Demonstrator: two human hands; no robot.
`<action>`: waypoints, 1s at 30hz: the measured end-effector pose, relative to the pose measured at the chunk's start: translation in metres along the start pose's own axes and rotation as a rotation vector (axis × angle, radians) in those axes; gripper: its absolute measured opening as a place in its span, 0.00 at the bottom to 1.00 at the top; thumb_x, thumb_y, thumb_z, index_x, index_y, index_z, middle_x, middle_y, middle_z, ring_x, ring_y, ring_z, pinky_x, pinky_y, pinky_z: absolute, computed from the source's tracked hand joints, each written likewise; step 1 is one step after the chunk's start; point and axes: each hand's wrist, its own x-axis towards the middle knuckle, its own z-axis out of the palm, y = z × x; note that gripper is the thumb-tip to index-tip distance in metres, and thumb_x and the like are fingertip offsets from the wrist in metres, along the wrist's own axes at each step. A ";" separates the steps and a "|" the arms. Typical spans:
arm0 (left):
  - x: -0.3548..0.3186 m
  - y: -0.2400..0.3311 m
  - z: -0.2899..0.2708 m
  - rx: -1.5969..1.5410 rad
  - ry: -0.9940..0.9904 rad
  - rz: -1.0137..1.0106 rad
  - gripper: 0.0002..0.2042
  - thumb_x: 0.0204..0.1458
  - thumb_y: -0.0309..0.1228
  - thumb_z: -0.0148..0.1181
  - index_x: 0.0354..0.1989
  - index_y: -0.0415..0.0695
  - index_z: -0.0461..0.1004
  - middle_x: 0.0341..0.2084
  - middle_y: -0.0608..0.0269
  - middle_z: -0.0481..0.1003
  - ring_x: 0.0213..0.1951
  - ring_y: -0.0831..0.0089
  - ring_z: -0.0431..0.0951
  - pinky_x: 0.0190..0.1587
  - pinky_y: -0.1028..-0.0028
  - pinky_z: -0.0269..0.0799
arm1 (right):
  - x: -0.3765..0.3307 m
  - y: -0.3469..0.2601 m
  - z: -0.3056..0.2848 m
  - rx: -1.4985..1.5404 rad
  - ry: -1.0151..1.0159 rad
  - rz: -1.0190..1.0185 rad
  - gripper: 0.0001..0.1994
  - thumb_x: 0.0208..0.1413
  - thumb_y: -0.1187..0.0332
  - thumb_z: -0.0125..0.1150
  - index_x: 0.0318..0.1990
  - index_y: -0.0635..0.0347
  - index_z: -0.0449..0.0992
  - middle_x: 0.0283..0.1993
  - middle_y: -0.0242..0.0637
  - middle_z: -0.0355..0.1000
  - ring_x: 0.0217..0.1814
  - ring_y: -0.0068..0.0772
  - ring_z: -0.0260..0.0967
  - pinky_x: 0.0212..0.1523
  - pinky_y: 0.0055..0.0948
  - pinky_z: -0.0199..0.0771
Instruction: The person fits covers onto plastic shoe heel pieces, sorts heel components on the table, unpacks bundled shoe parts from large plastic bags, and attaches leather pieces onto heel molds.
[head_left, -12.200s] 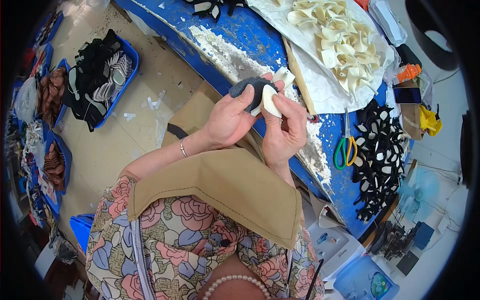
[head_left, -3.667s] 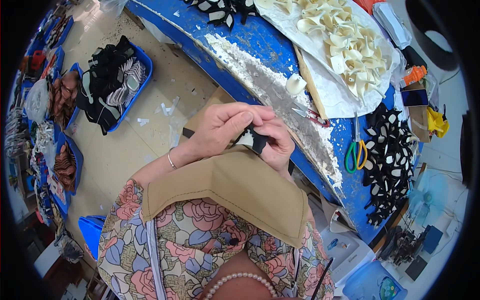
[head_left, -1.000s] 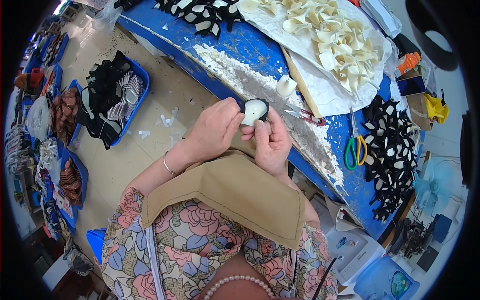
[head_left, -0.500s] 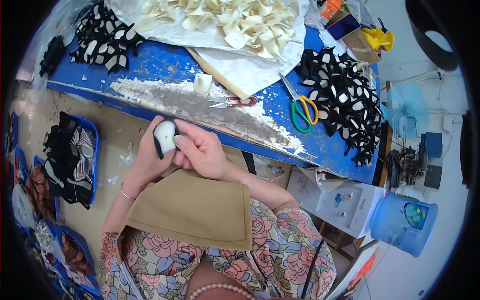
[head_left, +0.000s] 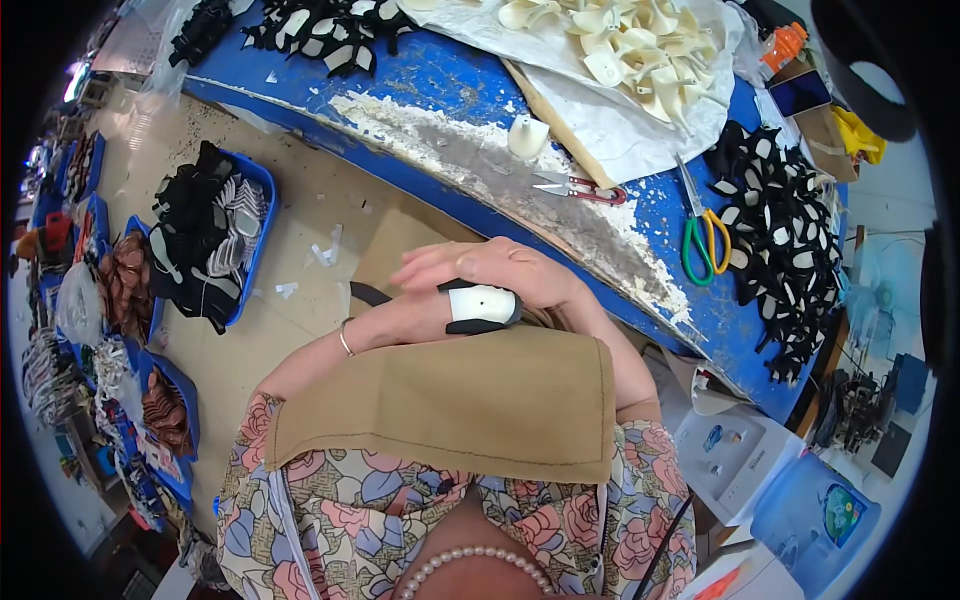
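A small white molded piece with black fabric edging (head_left: pixel 482 304) lies at my left hand (head_left: pixel 405 318), just in front of my body. My left hand holds it, its fingertips hidden behind the piece. My right hand (head_left: pixel 515 272) rests along the far side of the piece, its fingers stretched out to the left above my left hand. A brown cloth apron (head_left: pixel 450 405) spreads below my hands, over a floral garment. Beyond them on the blue table (head_left: pixel 440 75) lie red-handled thread snips (head_left: pixel 585 190) and a single cream molded piece (head_left: pixel 527 136).
Scissors with green and yellow handles (head_left: pixel 703 235) lie near a heap of black-and-white pieces (head_left: pixel 785 250) on the right. A white sheet (head_left: pixel 590 130) bears many cream pieces (head_left: pixel 650 60). On the floor at left stands a blue basket (head_left: pixel 262 215) of black items.
My view has swung left. The piece has turned from upright to lying sideways. My right fingers have gone from pinching by its edge to stretched out over my left hand.
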 end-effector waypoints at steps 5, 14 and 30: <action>0.003 0.000 -0.003 -0.127 0.040 -0.127 0.17 0.47 0.26 0.61 0.46 0.43 0.68 0.40 0.66 0.71 0.44 0.75 0.71 0.45 0.72 0.68 | 0.005 -0.003 -0.001 -0.249 0.030 -0.044 0.22 0.62 0.63 0.35 0.50 0.69 0.71 0.54 0.48 0.68 0.62 0.45 0.58 0.64 0.38 0.51; 0.019 -0.016 -0.002 -0.208 0.482 0.129 0.11 0.45 0.21 0.56 0.38 0.41 0.69 0.31 0.63 0.73 0.33 0.72 0.73 0.33 0.71 0.69 | 0.014 0.001 0.018 -0.106 0.569 -0.026 0.20 0.63 0.63 0.35 0.42 0.68 0.75 0.45 0.42 0.72 0.51 0.31 0.66 0.53 0.28 0.63; 0.042 -0.021 -0.002 -0.084 0.827 0.310 0.08 0.41 0.21 0.57 0.32 0.39 0.72 0.24 0.57 0.75 0.27 0.67 0.76 0.29 0.71 0.70 | 0.014 0.029 0.016 -0.575 0.674 -0.350 0.17 0.58 0.68 0.36 0.48 0.69 0.67 0.57 0.46 0.62 0.66 0.45 0.50 0.65 0.39 0.45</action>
